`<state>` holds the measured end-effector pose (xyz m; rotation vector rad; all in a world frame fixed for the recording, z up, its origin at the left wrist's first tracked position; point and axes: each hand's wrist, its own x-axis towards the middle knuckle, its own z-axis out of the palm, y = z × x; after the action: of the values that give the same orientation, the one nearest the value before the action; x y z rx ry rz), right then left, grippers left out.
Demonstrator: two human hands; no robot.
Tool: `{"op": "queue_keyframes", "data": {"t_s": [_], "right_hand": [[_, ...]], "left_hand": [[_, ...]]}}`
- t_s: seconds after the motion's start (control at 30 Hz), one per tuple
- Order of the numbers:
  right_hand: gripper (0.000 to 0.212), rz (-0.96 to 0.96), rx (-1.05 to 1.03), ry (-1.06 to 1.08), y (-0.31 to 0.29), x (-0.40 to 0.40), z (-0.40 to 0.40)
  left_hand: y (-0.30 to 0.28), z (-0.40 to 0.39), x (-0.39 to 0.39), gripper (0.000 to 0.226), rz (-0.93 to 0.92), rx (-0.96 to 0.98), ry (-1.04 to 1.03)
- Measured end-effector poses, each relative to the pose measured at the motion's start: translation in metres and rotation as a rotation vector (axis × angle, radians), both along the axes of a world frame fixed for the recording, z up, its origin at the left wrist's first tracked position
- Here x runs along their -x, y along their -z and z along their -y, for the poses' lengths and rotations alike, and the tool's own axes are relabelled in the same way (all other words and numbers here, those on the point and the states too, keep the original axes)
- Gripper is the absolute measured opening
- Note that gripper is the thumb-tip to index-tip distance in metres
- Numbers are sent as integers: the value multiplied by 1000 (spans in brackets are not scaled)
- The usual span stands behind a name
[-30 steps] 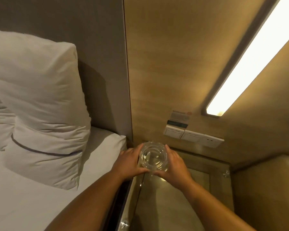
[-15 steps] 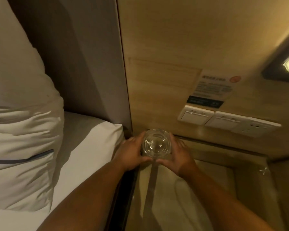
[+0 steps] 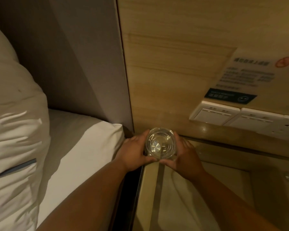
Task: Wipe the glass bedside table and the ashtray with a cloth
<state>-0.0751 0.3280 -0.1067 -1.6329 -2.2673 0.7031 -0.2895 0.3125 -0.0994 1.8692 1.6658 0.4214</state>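
At back-left corner of glass surface (image 3: 198,189), near bed (image 3: 83,139): clear glass ashtray (image 3: 161,144) cupped between left hand (image 3: 133,152) and right hand (image 3: 185,157), fingers curled round rim. Keep grip even; no cloth visible.

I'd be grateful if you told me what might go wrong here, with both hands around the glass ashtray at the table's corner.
1. The ashtray sits at the back corner of the glass table, by the gap beside the bed; a slip might send it over the edge.
2. The left hand and right hand grip bare glass, which may be slippery.
3. No cloth is in view, so wiping means letting go with one hand.
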Motion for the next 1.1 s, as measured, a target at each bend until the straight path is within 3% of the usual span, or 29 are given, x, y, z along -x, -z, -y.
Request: {"op": "queue_keyframes", "data": {"t_s": [0.57,0.93,1.1], "right_hand": [[115,32,-33,-30,10,-2,-3],[119,111,119,-27,-19,-10,0],[98,283,68,-10,-67,-30,24]], "left_hand": [[10,0,3,108,-20,52,-2],[-18,8,-2,124,-328,70,82],[-69,30,-2,99,-513,-7,193]]}}
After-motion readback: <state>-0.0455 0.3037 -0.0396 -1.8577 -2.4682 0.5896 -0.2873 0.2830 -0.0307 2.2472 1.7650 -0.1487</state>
